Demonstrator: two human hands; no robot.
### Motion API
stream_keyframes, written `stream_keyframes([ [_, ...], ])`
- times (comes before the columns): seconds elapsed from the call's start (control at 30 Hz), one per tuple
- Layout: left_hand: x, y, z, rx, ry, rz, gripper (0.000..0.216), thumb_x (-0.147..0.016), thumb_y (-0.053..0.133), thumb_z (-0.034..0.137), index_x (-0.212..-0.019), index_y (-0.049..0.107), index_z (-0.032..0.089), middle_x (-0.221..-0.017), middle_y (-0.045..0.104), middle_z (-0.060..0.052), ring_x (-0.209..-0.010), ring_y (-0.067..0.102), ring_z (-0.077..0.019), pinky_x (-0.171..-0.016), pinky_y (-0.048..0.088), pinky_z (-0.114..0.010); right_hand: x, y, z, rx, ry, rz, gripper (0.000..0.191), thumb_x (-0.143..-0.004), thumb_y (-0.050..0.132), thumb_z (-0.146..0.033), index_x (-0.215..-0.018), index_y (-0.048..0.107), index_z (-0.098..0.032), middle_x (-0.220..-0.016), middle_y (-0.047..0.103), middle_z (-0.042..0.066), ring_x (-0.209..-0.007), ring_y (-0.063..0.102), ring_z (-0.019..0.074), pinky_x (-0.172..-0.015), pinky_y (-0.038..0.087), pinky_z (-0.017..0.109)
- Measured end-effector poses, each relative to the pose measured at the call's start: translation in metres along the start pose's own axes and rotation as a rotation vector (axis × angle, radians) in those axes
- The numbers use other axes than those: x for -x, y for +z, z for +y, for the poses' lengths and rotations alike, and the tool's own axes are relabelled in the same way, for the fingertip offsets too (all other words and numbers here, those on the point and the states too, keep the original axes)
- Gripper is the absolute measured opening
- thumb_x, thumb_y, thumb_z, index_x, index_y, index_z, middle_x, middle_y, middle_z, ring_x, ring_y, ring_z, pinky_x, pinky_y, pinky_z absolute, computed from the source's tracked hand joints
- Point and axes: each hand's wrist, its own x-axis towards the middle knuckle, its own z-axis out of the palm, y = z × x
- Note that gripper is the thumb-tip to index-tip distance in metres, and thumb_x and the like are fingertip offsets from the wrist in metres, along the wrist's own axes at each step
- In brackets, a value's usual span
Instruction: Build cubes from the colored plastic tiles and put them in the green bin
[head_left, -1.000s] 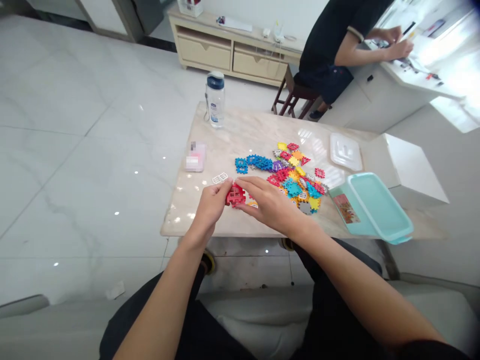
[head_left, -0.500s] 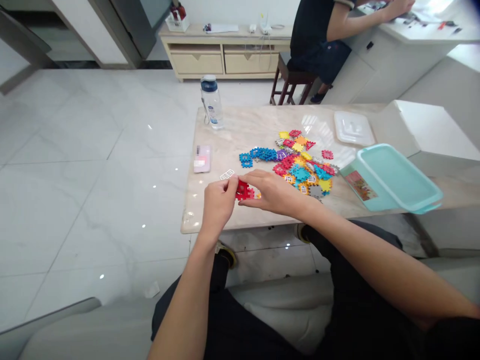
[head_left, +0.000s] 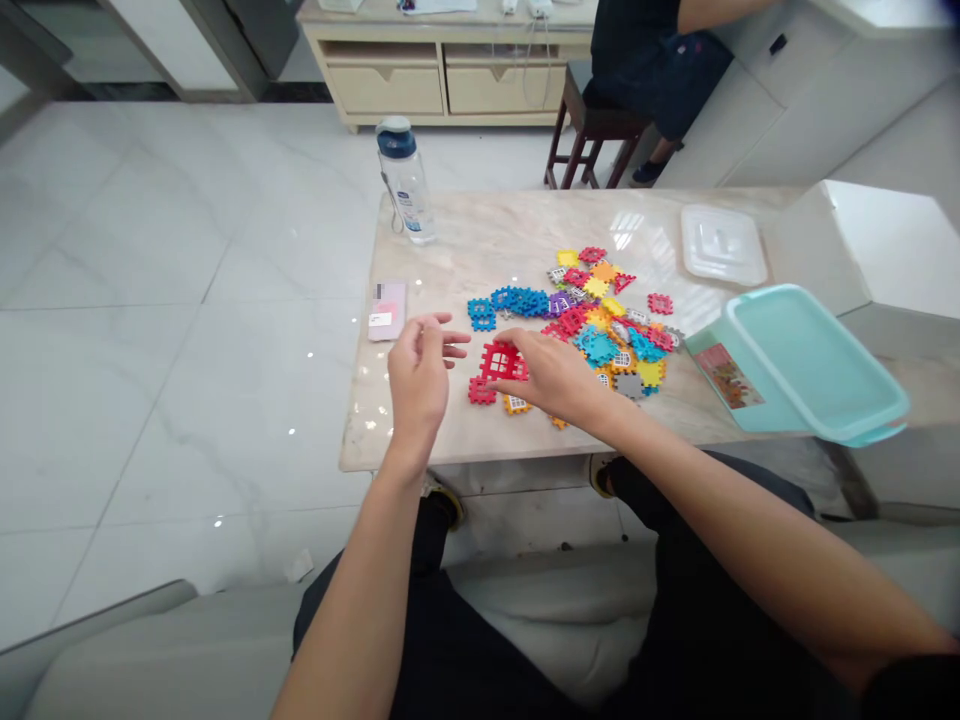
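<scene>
A red interlocking plastic building tile (head_left: 491,356) with a window-like opening and white bars is held up over the table by its right side, between the thumb and fingers of my right hand (head_left: 555,370). To its left, my left hand (head_left: 420,375) is empty, its fingers apart and pointing at the tile without touching it. Below the held tile lies a smaller red tile (head_left: 481,391), and beside that a yellow-orange tile with a white grid (head_left: 516,403). Behind my hands is a row of blue tiles (head_left: 521,301), joining a mixed heap of colourful tiles (head_left: 600,318).
A water bottle (head_left: 407,185) stands at the table's far left, with a pink card-like item (head_left: 387,310) nearer. On the right are a turquoise bin (head_left: 810,360), a translucent lid (head_left: 724,245) and a white box (head_left: 892,240). Another person (head_left: 656,70) sits on a stool beyond.
My left hand has let go of the red tile and moved left, fingers spreading. The white grid piece seen by my left fingertips no longer shows there. The view has tilted down.
</scene>
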Motion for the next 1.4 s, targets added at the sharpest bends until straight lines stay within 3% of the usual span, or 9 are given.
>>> stream_keyframes([
  [0.07, -0.003, -0.005, 0.002, 0.152, -0.054, 0.066, 0.028, -0.105, 0.060, 0.047, -0.113, 0.071, 0.022, -0.091, 0.082, -0.006, -0.072, 0.071, -0.0161, -0.067, 0.051, -0.026, -0.002, 0.005, 0.006, 0.095, 0.040, -0.047, 0.053, -0.099, 0.084, -0.048, -0.140, 0.065, -0.019, -0.128, 0.080, 0.016, -0.119, 0.075, 0.0350, -0.098, 0.059, 0.044],
  [0.23, -0.003, -0.018, 0.003, 0.340, -0.209, 0.107, 0.022, -0.100, 0.063, 0.039, -0.109, 0.072, 0.020, -0.087, 0.081, -0.006, -0.070, 0.070, -0.0141, -0.063, 0.051, -0.023, -0.006, 0.031, 0.010, 0.259, 0.046, -0.203, 0.040, -0.102, 0.080, -0.045, -0.129, 0.071, -0.016, -0.127, 0.079, 0.019, -0.120, 0.073, 0.0347, -0.098, 0.057, 0.042],
  [0.4, -0.007, -0.026, 0.000, 0.412, -0.274, 0.077, 0.022, -0.097, 0.066, 0.038, -0.108, 0.074, 0.020, -0.090, 0.082, -0.006, -0.071, 0.070, -0.0132, -0.064, 0.052, -0.022, -0.013, 0.045, 0.002, 0.247, -0.009, -0.205, 0.043, -0.103, 0.077, -0.049, -0.130, 0.072, -0.016, -0.126, 0.077, 0.017, -0.122, 0.069, 0.0352, -0.100, 0.056, 0.043],
  [0.63, -0.002, -0.045, -0.001, 0.284, -0.262, 0.019, 0.019, -0.093, 0.069, 0.033, -0.105, 0.075, 0.020, -0.090, 0.081, -0.006, -0.074, 0.069, -0.0139, -0.064, 0.051, -0.022, -0.016, 0.037, 0.013, 0.269, 0.035, -0.179, 0.042, -0.101, 0.080, -0.043, -0.129, 0.074, -0.013, -0.127, 0.073, 0.019, -0.120, 0.068, 0.0358, -0.105, 0.055, 0.046],
  [0.83, 0.004, -0.057, -0.001, 0.204, -0.260, 0.026, 0.019, -0.089, 0.071, 0.031, -0.103, 0.076, 0.020, -0.091, 0.081, -0.006, -0.075, 0.068, -0.0140, -0.066, 0.050, -0.023, -0.010, 0.051, 0.007, 0.262, -0.075, -0.239, 0.043, -0.105, 0.075, -0.050, -0.128, 0.073, -0.013, -0.126, 0.075, 0.019, -0.122, 0.067, 0.0376, -0.103, 0.056, 0.049],
  [0.97, 0.003, -0.052, -0.003, 0.150, -0.223, 0.041, 0.019, -0.090, 0.071, 0.031, -0.105, 0.075, 0.021, -0.093, 0.082, -0.006, -0.078, 0.070, -0.0154, -0.068, 0.051, -0.025, -0.010, 0.043, 0.003, 0.166, -0.083, -0.105, 0.048, -0.104, 0.075, -0.053, -0.133, 0.071, -0.016, -0.126, 0.075, 0.018, -0.122, 0.067, 0.0369, -0.106, 0.056, 0.050],
  [1.07, 0.002, -0.044, -0.010, -0.011, -0.167, -0.043, 0.025, -0.093, 0.073, 0.038, -0.112, 0.076, 0.021, -0.100, 0.082, -0.007, -0.087, 0.073, -0.0192, -0.071, 0.053, -0.028, -0.012, 0.029, 0.003, 0.016, -0.178, -0.017, 0.047, -0.105, 0.076, -0.048, -0.142, 0.066, -0.020, -0.130, 0.073, 0.015, -0.123, 0.067, 0.0336, -0.110, 0.055, 0.050],
  [1.2, 0.004, -0.036, -0.022, -0.261, -0.028, -0.206, 0.032, -0.092, 0.081, 0.043, -0.115, 0.080, 0.022, -0.104, 0.083, -0.009, -0.094, 0.076, -0.0236, -0.076, 0.055, -0.032, -0.013, 0.016, -0.001, -0.099, -0.327, -0.051, 0.045, -0.108, 0.069, -0.033, -0.153, 0.062, -0.028, -0.140, 0.069, 0.013, -0.132, 0.064, 0.0323, -0.113, 0.055, 0.053],
  [1.4, 0.009, -0.030, -0.027, -0.202, -0.044, -0.259, 0.019, -0.088, 0.084, 0.032, -0.103, 0.085, 0.022, -0.077, 0.080, -0.004, -0.071, 0.074, -0.0216, -0.069, 0.053, -0.031, -0.009, 0.012, -0.006, -0.108, -0.296, -0.107, 0.068, -0.109, 0.054, -0.016, -0.172, 0.040, -0.035, -0.170, 0.052, 0.010, -0.159, 0.048, 0.0310, -0.130, 0.044, 0.059],
])
